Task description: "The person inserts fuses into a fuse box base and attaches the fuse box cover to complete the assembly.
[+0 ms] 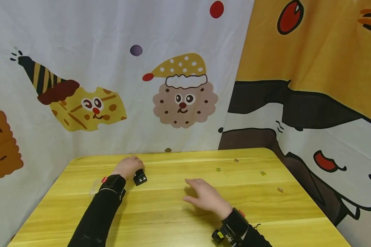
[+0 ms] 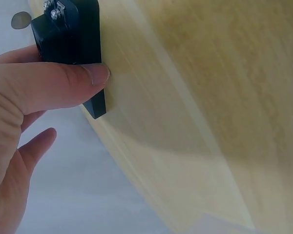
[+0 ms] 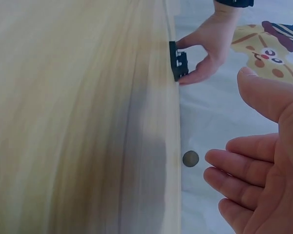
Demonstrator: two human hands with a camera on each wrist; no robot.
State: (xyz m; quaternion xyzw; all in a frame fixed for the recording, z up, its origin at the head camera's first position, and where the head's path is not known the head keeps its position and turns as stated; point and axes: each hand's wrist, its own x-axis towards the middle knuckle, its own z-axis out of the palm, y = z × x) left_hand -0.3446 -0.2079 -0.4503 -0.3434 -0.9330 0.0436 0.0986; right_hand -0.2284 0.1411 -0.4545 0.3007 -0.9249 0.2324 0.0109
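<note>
My left hand (image 1: pixel 129 167) holds a small black block (image 1: pixel 140 177) by its sides, over the left part of the wooden table. In the left wrist view the thumb lies along the block (image 2: pixel 71 34), whose upper end carries shiny metal fittings. From the right wrist view, thumb and fingers pinch this block (image 3: pixel 179 62), which has a flat black base. Nearer the table's middle, my right hand (image 1: pixel 205 195) hovers palm inward, thumb and fingers spread apart and holding nothing. Its relaxed fingers (image 3: pixel 244 165) show large in the right wrist view.
Several tiny pieces, among them a yellowish one (image 1: pixel 218 169) and a brownish one (image 1: pixel 280 189), lie scattered on the right of the table (image 1: pixel 173 219). A clear, see-through item (image 1: pixel 94 188) lies beside the left wrist. A cartoon-printed curtain (image 1: pixel 111 31) hangs behind the table.
</note>
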